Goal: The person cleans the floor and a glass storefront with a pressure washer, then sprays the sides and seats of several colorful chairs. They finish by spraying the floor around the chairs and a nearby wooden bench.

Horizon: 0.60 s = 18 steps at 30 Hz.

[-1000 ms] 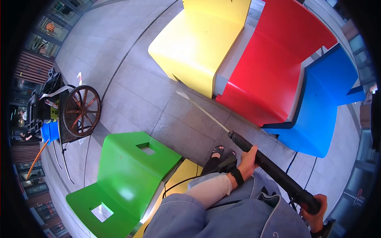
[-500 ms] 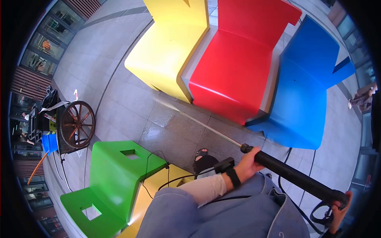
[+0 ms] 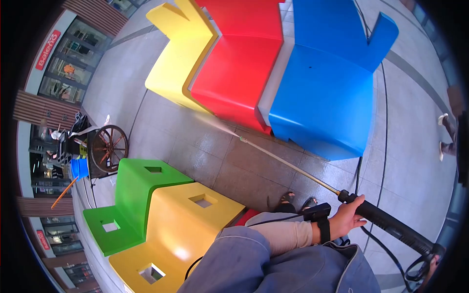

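Note:
A pressure washer gun (image 3: pixel 395 227) with a long thin lance (image 3: pixel 288 166) reaches from the lower right toward the middle of the head view. My left hand (image 3: pixel 348 218) is closed around the front of its black barrel, a strap and small black device at the wrist. At the rear grip, near the trigger guard, my right hand (image 3: pixel 434 266) is closed and partly hidden at the dark edge. A white spray (image 3: pixel 217 125) leaves the nozzle toward the lower front of the yellow seat (image 3: pixel 171 63), beside the red seat (image 3: pixel 237 68). Nearer the gun stands the blue seat (image 3: pixel 322 93).
A green seat (image 3: pixel 132 195) and a yellow-orange seat (image 3: pixel 188 219) with square holes stand close on the left. Wet paving (image 3: pixel 234 163) lies between the rows. A black hose (image 3: pixel 388 256) trails below the gun. A spoked-wheel cart (image 3: pixel 110 149) and blue bucket (image 3: pixel 79 168) are farther left.
The yellow, red and blue seats have shifted left in view, and more of the yellow-orange seat shows. The gun sits farther right and lower. Spray continues, and both feet are now visible.

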{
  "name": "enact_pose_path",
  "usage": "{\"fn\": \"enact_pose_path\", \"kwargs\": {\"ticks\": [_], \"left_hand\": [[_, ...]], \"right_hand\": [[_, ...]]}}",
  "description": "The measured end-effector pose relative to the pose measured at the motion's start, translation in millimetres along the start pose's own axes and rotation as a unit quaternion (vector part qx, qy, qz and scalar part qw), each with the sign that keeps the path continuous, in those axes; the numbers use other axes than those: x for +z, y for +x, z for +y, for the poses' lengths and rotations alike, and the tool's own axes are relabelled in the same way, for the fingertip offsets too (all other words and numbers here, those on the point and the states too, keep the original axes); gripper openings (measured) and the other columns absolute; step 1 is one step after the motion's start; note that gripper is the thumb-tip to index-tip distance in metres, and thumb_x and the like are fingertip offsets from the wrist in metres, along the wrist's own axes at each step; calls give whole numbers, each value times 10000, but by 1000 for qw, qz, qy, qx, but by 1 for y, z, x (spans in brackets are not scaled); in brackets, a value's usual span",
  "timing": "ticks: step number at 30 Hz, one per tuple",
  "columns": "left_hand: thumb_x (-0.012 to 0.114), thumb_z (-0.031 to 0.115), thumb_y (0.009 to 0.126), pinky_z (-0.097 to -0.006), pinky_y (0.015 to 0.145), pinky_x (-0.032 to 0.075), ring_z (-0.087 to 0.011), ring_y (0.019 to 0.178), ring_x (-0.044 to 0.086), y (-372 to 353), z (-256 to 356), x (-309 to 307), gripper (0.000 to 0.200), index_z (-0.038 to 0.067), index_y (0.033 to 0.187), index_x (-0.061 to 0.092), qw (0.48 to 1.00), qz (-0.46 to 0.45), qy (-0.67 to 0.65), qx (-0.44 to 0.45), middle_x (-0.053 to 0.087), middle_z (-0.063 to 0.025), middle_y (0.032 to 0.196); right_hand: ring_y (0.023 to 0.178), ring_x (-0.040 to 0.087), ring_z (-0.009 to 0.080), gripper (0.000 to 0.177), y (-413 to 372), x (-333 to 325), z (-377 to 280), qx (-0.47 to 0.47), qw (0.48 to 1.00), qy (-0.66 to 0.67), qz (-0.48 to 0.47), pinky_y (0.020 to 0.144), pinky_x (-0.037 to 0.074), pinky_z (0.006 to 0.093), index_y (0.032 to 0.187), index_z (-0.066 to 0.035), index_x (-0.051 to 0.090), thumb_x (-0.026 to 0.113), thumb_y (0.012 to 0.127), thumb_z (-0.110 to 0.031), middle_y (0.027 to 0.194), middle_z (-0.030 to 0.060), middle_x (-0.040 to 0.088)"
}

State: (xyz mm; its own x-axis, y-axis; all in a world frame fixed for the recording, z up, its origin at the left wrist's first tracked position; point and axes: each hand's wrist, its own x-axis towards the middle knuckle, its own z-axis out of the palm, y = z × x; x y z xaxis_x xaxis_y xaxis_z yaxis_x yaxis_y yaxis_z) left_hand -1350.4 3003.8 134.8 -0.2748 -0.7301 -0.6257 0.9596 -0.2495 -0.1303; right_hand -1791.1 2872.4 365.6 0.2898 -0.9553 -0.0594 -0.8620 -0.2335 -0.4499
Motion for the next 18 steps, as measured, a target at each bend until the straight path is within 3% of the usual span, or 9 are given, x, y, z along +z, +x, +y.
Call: {"fn": "enact_pose_path", "kwargs": {"ticks": [5, 10, 12, 15, 18], "left_hand": [[614, 384, 759, -438, 841, 420, -218, 921, 542, 22, -37, 6, 374, 101, 957, 471, 998, 3, 51, -20, 535, -60, 941], [613, 363, 765, -446, 857, 415, -232, 952, 520, 35, -76, 13, 365, 95, 958, 459, 997, 54, 40, -26, 517, -71, 950], [605, 364, 771, -454, 863, 408, -234, 950, 523, 47, -92, 13, 349, 93, 942, 467, 998, 58, 22, -31, 526, -75, 939], [577, 351, 793, -462, 868, 400, -235, 912, 543, 95, -134, 17, 319, 84, 932, 471, 998, 50, 3, -23, 543, -88, 906], [571, 367, 793, -458, 867, 402, -244, 899, 550, 150, -200, 41, 331, 83, 928, 469, 999, 38, 8, -34, 545, -96, 903]], "right_hand": [[947, 472, 194, 641, -36, -18, 76, 24, 1000, -3, 9, 845, 364, 282, 1229, 31, 348, 566, 732, -309, 1065, 121, 468], [946, 467, 201, 585, -16, -19, 156, 18, 1000, 21, -7, 850, 360, 287, 1223, 30, 362, 531, 751, -272, 1065, 126, 467], [943, 461, 197, 609, 1, -22, 178, 51, 998, 23, -25, 850, 355, 285, 1225, 26, 362, 550, 743, -296, 1060, 129, 468], [937, 461, 200, 681, 8, -37, 187, 14, 1000, 17, 11, 850, 359, 297, 1229, 20, 360, 589, 720, -370, 1054, 118, 469], [939, 461, 197, 743, -8, -88, 240, -3, 999, -25, 33, 846, 361, 295, 1221, 20, 367, 613, 688, -435, 1048, 120, 466]]}}
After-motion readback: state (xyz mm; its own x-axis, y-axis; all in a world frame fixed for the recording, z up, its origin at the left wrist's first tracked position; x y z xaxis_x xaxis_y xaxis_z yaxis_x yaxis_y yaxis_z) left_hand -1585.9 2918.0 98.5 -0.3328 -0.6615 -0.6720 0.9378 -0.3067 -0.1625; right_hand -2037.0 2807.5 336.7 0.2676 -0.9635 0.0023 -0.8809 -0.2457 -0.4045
